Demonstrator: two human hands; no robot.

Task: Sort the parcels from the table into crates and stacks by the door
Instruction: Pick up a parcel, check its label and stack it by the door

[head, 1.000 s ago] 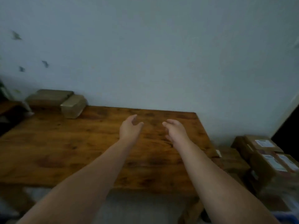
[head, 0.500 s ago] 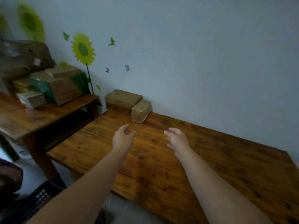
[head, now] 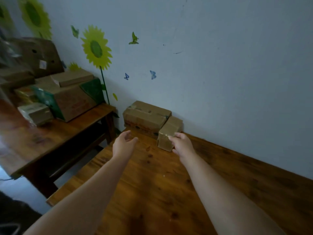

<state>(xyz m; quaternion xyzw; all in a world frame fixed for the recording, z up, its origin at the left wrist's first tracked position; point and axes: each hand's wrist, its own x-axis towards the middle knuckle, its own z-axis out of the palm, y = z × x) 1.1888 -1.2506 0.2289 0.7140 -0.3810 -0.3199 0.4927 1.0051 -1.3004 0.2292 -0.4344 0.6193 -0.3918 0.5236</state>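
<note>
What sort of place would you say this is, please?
Probably a household room used as a parcel store: cardboard parcels sit on wooden tables, and sunflower stickers decorate the wall.

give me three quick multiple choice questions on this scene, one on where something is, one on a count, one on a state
1. Where is the small box?
A) on the floor
B) beside the larger box, against the wall
C) on top of the larger box

2. How many boxes sit on the table under the hands?
A) one
B) five
C) two

3. What is the left hand doing?
A) hovering open, holding nothing
B) gripping a box
C) pressing the wall

Answers:
1 B, it stands next to the larger box at the wall.
2 C, only those two boxes are on it.
3 A, its relaxed fingers hold nothing above the wood.
</note>
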